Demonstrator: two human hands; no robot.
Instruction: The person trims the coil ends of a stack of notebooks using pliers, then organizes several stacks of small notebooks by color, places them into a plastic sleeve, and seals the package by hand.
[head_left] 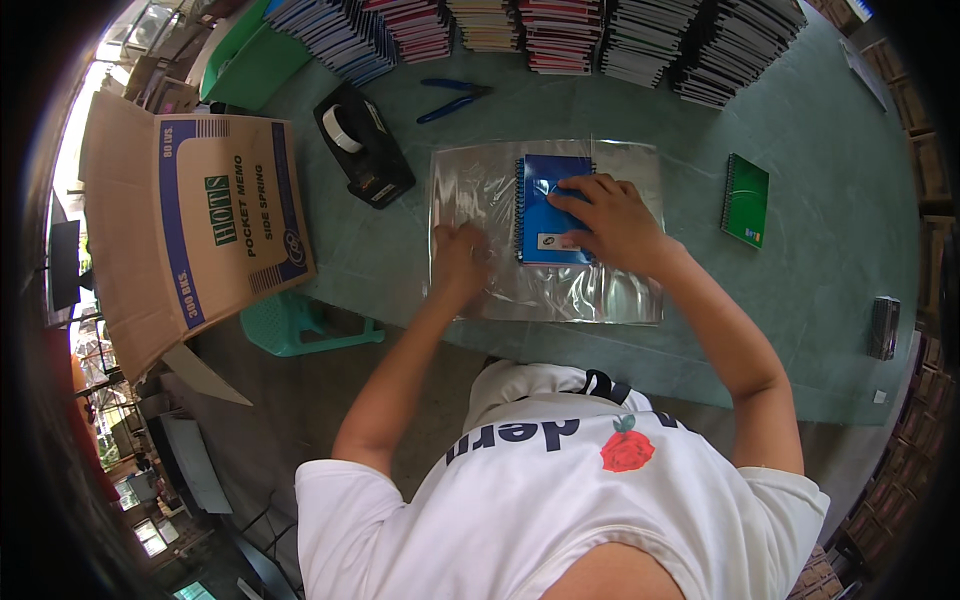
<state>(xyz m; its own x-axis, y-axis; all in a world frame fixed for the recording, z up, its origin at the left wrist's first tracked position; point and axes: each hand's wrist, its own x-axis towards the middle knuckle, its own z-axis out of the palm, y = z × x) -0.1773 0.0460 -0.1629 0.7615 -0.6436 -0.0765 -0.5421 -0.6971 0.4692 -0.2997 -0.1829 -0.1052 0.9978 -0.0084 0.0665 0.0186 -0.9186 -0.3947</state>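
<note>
A blue spiral-bound pocket notebook [540,195] lies on clear plastic sheets [630,300], its wire spiral on the left side. My right hand [618,228] rests on the notebook's right half. Its fingers are spread and reach left across the cover, pressing it against the plastic. On the left part of the plastic is my left hand [461,262], smeared by motion. Its fingers are bent down toward the sheet, and whether they pinch it does not show. Shiny creases run through the plastic around both hands.
Stacks of spiral notebooks [560,35] line the far edge. A tape dispenser [372,150], blue-handled pliers [455,98] and a large cardboard box [215,215] are on the left. A green notebook [746,200] and a small dark bundle [884,328] lie to the right.
</note>
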